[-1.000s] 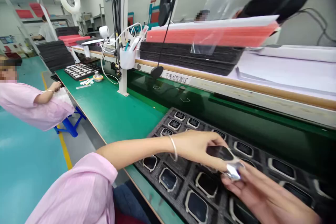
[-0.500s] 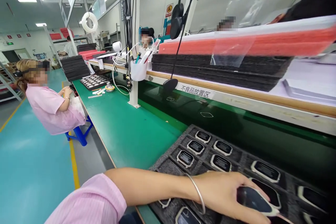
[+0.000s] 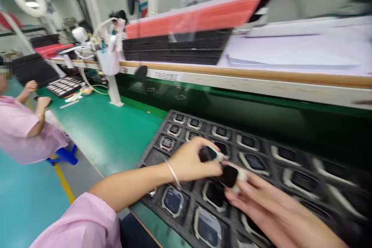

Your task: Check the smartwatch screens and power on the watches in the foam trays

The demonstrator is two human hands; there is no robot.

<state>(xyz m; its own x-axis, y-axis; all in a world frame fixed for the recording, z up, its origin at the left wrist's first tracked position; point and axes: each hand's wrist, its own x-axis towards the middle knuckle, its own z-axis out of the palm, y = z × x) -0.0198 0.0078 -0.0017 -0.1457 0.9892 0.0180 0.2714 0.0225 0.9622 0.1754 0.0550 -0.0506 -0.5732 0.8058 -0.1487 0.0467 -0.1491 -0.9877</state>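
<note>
Fingers point(image 3: 213, 169) of the left hand point(image 3: 187, 159) are pinching a dark-faced, pale-edged squarish device point(image 3: 207, 154), lower centre; right hand point(image 3: 255, 193) is gripping a black-faced, pale-sided squarish piece point(image 3: 229, 175) just beside. Dark-grey foam tray point(image 3: 151, 157) is lying below, on green surface point(image 3: 107, 124).

Bench point(image 3: 107, 135): a long green top running off toward the far worker, a white post point(image 3: 115, 95) footed on it.
Near tray point(image 3: 152, 157): dark foam, flat on the bench close to its front edge – rows of square watch faces point(image 3: 173, 201) lying in its pockets, dark screens in pale frames.
Bench's far end: another tray point(image 3: 65, 85) of pale pieces, with a small heap of white strips point(image 3: 76, 96) just beside it.
Shelf point(image 3: 290, 76): wood-edged, above the bench's back – stacked black sheets point(image 3: 174, 49), red sheets point(image 3: 203, 21) on those, and white paper point(image 3: 290, 52) farther right.
Floor point(image 3: 17, 197): blue, yellow-striped, bearing a blue stool point(image 3: 66, 155).
</note>
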